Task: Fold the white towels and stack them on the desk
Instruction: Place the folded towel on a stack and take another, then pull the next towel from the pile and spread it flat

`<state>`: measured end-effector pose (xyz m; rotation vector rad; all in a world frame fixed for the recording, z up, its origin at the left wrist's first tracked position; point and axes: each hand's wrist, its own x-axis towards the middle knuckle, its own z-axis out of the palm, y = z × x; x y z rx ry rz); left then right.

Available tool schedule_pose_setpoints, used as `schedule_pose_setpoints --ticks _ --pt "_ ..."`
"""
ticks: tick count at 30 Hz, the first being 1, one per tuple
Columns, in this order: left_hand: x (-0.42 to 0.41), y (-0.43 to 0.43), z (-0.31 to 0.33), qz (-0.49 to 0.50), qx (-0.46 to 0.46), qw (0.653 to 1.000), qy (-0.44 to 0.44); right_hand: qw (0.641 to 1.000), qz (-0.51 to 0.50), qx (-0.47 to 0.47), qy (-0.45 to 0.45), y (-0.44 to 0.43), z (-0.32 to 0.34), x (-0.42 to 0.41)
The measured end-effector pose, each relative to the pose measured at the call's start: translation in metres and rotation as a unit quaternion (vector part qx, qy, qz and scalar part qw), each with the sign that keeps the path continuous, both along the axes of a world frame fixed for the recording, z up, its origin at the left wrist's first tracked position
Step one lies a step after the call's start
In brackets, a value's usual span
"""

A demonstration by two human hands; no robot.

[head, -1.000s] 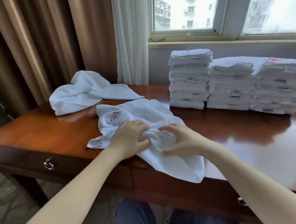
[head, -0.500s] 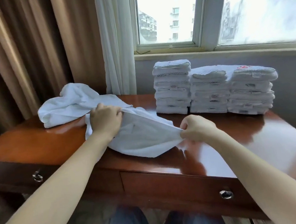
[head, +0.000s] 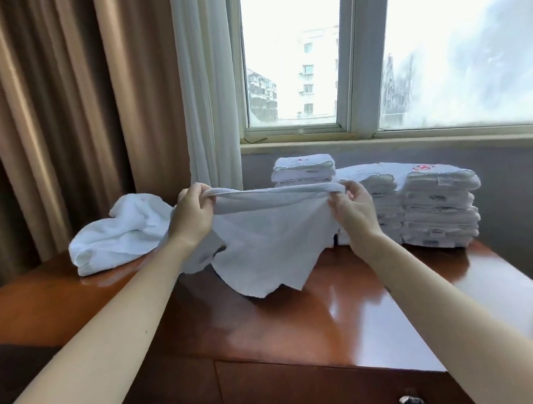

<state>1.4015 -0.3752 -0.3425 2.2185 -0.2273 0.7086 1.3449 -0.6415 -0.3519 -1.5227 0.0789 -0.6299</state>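
Observation:
A white towel (head: 272, 243) hangs in the air over the wooden desk (head: 351, 317), stretched by its top edge between both hands. My left hand (head: 192, 218) pinches the left corner and my right hand (head: 352, 208) pinches the right corner. The towel's lower edge droops close to the desk top. Behind it stand three stacks of folded white towels (head: 434, 205), partly hidden by the held towel and my right hand. A crumpled white towel (head: 115, 239) lies at the desk's back left.
Brown curtains (head: 56, 124) and a white sheer curtain (head: 206, 93) hang behind the desk's left side. A window (head: 406, 41) and grey wall run along the back. A drawer with a round pull (head: 411, 403) is at the desk's front.
Both hands have lifted the towel off the desk and pulled its top edge taut between them. A second ago it lay flat under my hands. The view has tilted upward.

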Motion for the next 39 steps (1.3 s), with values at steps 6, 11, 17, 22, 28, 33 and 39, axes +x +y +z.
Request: schedule_pose_setpoints --ticks 6,11,17,22,28,33,39 --pt "0.014 -0.005 0.041 -0.029 -0.039 0.994 -0.101 0.969 -0.060 -0.188 -0.145 -0.010 0.050 -0.011" --pt "0.014 0.000 0.043 0.016 -0.041 0.992 -0.119 0.920 -0.177 -0.326 -0.127 -0.008 0.055 -0.021" --pt "0.001 0.010 -0.006 0.094 0.249 0.958 0.111 0.879 0.074 -0.461 0.099 0.017 0.009 -0.013" --pt "-0.012 0.006 -0.044 0.110 0.396 0.853 0.322 0.777 0.297 -0.460 0.311 0.022 -0.035 -0.014" --pt "-0.017 -0.032 -0.042 0.109 0.549 0.777 0.288 0.787 0.323 -0.408 0.332 -0.002 -0.048 -0.009" --pt "-0.009 -0.082 -0.054 -0.013 0.482 0.858 0.179 0.855 0.126 -0.443 0.239 -0.045 -0.063 0.005" --pt "0.016 -0.123 -0.086 -0.097 0.395 0.905 0.123 0.865 0.020 -0.449 0.222 -0.077 -0.087 0.020"
